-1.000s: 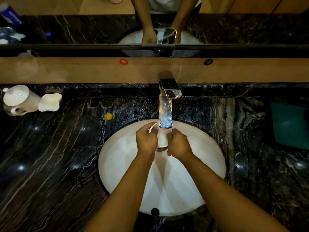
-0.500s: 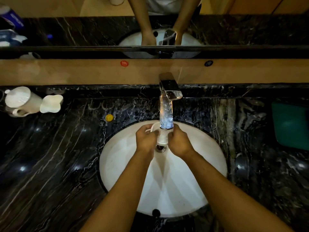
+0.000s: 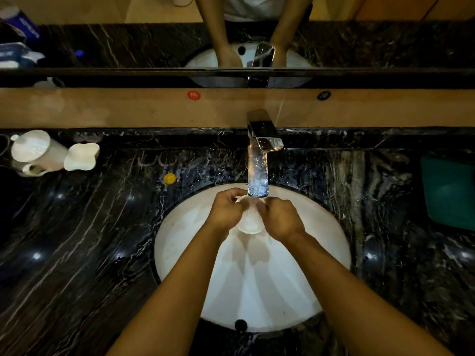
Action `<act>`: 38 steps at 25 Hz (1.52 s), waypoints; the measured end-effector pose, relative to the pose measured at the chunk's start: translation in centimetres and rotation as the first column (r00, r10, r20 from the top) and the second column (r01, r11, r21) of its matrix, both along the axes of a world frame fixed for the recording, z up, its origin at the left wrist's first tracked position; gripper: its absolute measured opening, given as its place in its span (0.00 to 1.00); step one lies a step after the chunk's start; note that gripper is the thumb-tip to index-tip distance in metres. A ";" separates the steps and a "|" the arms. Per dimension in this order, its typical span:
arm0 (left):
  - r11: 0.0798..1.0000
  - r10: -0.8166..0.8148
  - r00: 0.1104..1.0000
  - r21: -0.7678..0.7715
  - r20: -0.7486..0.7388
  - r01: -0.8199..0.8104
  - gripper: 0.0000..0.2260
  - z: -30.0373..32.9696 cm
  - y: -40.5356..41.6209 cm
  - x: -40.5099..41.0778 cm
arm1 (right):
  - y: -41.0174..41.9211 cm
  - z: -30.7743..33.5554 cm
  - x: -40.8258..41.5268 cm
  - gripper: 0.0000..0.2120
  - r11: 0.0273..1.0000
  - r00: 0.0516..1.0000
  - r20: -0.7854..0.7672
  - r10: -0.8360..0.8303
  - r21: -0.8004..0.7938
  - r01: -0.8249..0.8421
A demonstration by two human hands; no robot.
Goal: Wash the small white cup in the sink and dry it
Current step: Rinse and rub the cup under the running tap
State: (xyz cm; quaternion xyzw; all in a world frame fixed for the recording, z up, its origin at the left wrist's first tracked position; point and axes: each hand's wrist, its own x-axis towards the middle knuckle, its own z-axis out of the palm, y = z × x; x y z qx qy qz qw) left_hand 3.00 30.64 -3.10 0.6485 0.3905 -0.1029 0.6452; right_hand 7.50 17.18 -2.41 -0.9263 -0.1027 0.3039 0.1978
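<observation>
Sink (image 3: 180, 253): hands (image 3: 253, 214) gripping cup (image 3: 249, 223)

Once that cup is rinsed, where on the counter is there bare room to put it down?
The widest bare patch is the dark marble counter left of the sink, in front of the white jug and yellow cap. Another lies between the sink and the green tray. The back left corner is crowded.
</observation>
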 end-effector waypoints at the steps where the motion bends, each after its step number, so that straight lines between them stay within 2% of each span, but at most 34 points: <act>1: 0.999 0.028 1.000 -0.040 0.009 -0.028 0.11 0.1 0.1 -0.1 | 0.1 0.4 -0.2 0.17 0.997 1.000 -0.016 -0.005 0.078 0.006; 2: 0.991 0.096 0.995 -0.095 0.016 -0.095 0.14 0.1 -0.1 -0.1 | 0.3 0.7 -0.4 0.15 0.984 0.997 -0.062 -0.045 0.170 0.055; 4: 0.940 0.288 0.957 -0.199 0.020 -0.279 0.16 0.2 -0.9 -0.4 | 0.6 1.0 -1.0 0.15 0.892 0.945 -0.246 -0.216 0.345 0.293; 6: 0.897 0.408 0.913 -0.198 0.025 -0.396 0.13 0.1 -1.8 -0.6 | 1.0 0.8 -1.5 0.16 0.803 0.880 -0.370 -0.298 0.402 0.441; 7: 0.897 0.424 0.905 -0.157 0.034 -0.414 0.11 -0.1 -2.1 -0.7 | 1.0 0.7 -1.6 0.14 0.796 0.868 -0.391 -0.304 0.396 0.458; 10: 0.952 0.307 0.947 -0.046 0.094 -0.304 0.09 -0.4 -2.3 -0.8 | 0.4 0.5 -0.9 0.05 0.847 0.893 -0.313 -0.323 0.326 0.420; 12: 0.988 0.152 0.986 -0.016 0.073 -0.151 0.11 -0.2 -1.9 -1.0 | -0.4 -0.2 -0.1 0.11 0.945 0.958 -0.131 -0.254 0.178 0.275; 14: 0.999 0.045 0.997 -0.016 0.059 -0.044 0.11 -0.1 -1.1 -0.7 | -0.8 -0.8 0.0 0.17 0.985 0.987 -0.014 -0.162 0.052 0.163; 16: 0.999 0.006 0.998 -0.038 0.068 -0.004 0.14 0.1 -0.5 -0.4 | -0.6 -1.1 -0.3 0.15 0.977 0.984 -0.038 -0.174 0.118 0.178; 18: 0.997 0.028 0.996 -0.078 0.084 -0.022 0.20 0.3 -0.6 -0.1 | -0.4 -0.8 -0.5 0.11 0.938 0.962 -0.140 -0.234 0.227 0.261; 20: 0.992 0.115 0.988 -0.066 0.102 -0.108 0.21 0.4 -1.1 -0.2 | -0.1 -0.4 -0.7 0.17 0.893 0.936 -0.240 -0.258 0.310 0.325; 22: 0.964 0.266 0.954 -0.054 0.138 -0.261 0.16 -0.1 -1.5 -0.2 | 0.2 0.2 -1.1 0.15 0.818 0.885 -0.334 -0.325 0.370 0.440; 24: 0.935 0.352 0.924 -0.004 0.151 -0.356 0.08 -0.6 -1.8 -0.1 | 0.7 0.8 -1.3 0.13 0.687 0.779 -0.481 -0.402 0.404 0.604; 25: 0.929 0.363 0.921 0.017 0.142 -0.368 0.06 -0.8 -2.0 -0.1 | 0.9 0.9 -1.3 0.13 0.630 0.730 -0.536 -0.424 0.405 0.663; 27: 0.935 0.353 0.931 -0.038 0.090 -0.351 0.04 -1.2 -2.6 -0.1 | 1.1 1.0 -1.1 0.15 0.590 0.688 -0.566 -0.454 0.387 0.708; 30: 0.896 0.308 0.950 -0.324 -0.040 -0.304 0.08 -1.3 -3.2 -0.2 | 1.0 1.0 -0.9 0.14 0.603 0.690 -0.532 -0.490 0.365 0.709; 32: 0.844 0.282 0.956 -0.452 -0.085 -0.289 0.09 -1.0 -3.0 -0.1 | 0.6 0.8 -1.1 0.08 0.668 0.751 -0.426 -0.505 0.359 0.653; 33: 0.837 0.285 0.954 -0.462 -0.089 -0.293 0.10 -1.1 -2.9 0.0 | 0.3 0.3 -1.2 0.10 0.730 0.803 -0.319 -0.503 0.340 0.593; 36: 0.888 0.247 0.968 -0.391 -0.035 -0.241 0.12 -1.4 -2.6 0.3 | -0.5 -0.8 -1.2 0.24 0.899 0.914 0.020 -0.406 0.187 0.396; 38: 0.946 0.168 0.986 -0.283 0.018 -0.156 0.12 -1.2 -2.1 0.1 | -0.8 -1.1 -0.9 0.26 0.935 0.936 0.065 -0.345 0.112 0.337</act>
